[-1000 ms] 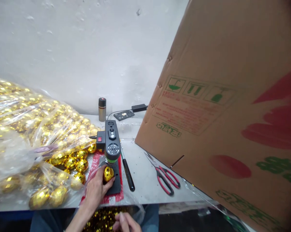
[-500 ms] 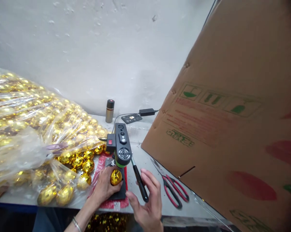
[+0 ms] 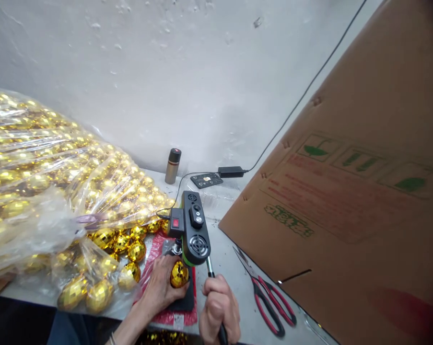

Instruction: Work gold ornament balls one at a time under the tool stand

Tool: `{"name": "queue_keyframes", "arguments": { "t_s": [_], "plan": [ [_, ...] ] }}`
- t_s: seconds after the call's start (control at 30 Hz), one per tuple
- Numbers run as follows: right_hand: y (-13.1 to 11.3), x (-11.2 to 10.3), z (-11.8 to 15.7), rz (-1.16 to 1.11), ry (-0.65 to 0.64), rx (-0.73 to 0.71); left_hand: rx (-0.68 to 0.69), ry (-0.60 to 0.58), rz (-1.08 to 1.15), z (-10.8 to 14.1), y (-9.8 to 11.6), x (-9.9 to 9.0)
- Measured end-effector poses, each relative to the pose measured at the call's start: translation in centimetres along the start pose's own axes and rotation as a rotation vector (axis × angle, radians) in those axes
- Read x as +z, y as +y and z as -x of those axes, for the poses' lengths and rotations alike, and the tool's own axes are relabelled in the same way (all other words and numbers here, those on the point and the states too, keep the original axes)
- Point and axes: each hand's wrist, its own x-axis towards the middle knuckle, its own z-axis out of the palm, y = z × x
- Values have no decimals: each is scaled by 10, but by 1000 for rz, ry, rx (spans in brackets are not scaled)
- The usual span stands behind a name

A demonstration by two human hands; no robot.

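My left hand [image 3: 161,286] is closed around a shiny gold mirror-tiled ball [image 3: 179,274], holding it beneath the front end of a small black bench machine [image 3: 195,230]. The machine has round grilles on top and a red switch on its left side. My right hand [image 3: 219,306] is wrapped round the black-gripped lever [image 3: 210,268] on the machine's right. The machine's dark base [image 3: 185,303] rests on a red plastic sheet [image 3: 160,316]. How the ball meets the machine's underside is hidden.
A big clear plastic bag [image 3: 51,158] full of gold balls fills the left, with loose gold balls [image 3: 136,250] beside it. Red-handled scissors [image 3: 270,302] lie right of the lever. A cardboard box [image 3: 345,158] leans in on the right. A bottle [image 3: 172,166] and power adapter [image 3: 232,171] stand behind.
My right hand, open beside the lever before, has closed round its grip. My left hand still holds the ball under the machine. The whole view has shifted slightly.
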Motion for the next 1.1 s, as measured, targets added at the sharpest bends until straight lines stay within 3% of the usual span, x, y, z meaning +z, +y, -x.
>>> {"name": "queue_keyframes", "arguments": {
  "t_s": [0.3, 0.47, 0.63, 0.8, 1.1],
  "plan": [
    [-7, 4, 6, -10, 65, 84, -27, -31, 14, 1, 1, -1],
    [-11, 2, 12, -10, 10, 207, -28, -19, 15, 1, 0, 3],
    [-9, 2, 12, -29, 50, 119, -36, -22, 28, 1, 1, 2],
    [-15, -2, 13, -46, -16, 237, -52, -35, 45, 1, 3, 1],
    [-12, 2, 16, -66, 31, 236, -92, -86, 46, 0, 6, 1]
  ]
}}
